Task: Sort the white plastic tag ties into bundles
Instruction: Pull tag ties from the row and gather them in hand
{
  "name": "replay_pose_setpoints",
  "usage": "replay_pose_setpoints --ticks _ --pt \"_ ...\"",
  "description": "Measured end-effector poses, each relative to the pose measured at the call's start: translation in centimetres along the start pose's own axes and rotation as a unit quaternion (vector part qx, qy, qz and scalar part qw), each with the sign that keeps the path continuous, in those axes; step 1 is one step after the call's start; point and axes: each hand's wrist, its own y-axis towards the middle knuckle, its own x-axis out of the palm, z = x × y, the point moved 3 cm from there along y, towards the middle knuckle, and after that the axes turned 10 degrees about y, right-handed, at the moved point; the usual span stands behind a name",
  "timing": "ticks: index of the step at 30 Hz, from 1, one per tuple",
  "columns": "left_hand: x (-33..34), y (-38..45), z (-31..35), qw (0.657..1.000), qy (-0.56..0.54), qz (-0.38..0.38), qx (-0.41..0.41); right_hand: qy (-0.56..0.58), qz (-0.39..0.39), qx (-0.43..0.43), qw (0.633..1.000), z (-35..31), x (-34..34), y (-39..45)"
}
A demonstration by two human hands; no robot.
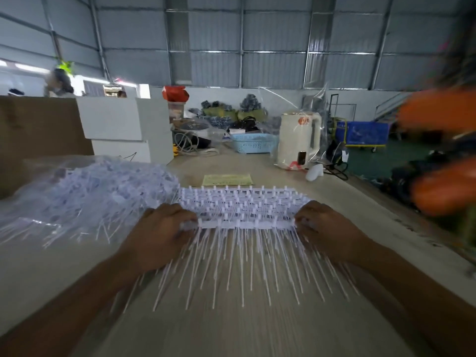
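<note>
Gripping a stack of tag ties [244, 210] between left hand [159, 235] and right hand [327, 230]

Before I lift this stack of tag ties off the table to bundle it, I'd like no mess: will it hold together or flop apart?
The stack of tag ties probably holds along its joined header strips, which the left hand and right hand grip at each end. The thin tails fan out unevenly, so they likely flop and snag. It looks light, being thin plastic.

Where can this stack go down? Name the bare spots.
Bare table lies left of the left hand, below the bagged pile of ties. A strip runs between the yellow paper and kettle. Crowded: behind, around the blue basket.
</note>
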Motion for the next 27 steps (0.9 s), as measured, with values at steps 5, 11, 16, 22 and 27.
replay_pose_setpoints --ticks 5,11,16,22,27 --pt "-0.9 0.3 0.0 0.995 -0.078 0.048 -0.028 0.032 0.079 -0.011 0.996 -0.2 -1.7 -0.2" --pt "-1.9 0.2 -0.5 0.996 -0.028 0.086 0.016 0.059 0.105 -0.037 0.992 -0.6 -3.6 -0.2" --pt "-3.6 0.2 -1.5 0.985 0.006 0.169 0.025 0.31 0.121 0.035 0.942 -0.5 -5.3 -0.4" --pt "-5.1 -0.2 -2.2 0.974 -0.057 0.212 -0.058 0.638 0.108 0.062 0.76 -1.1 -6.6 -0.2" --pt "-4.7 0.0 -2.3 0.956 -0.193 0.184 -0.12 0.701 0.106 0.062 0.702 -2.3 -5.9 0.1"
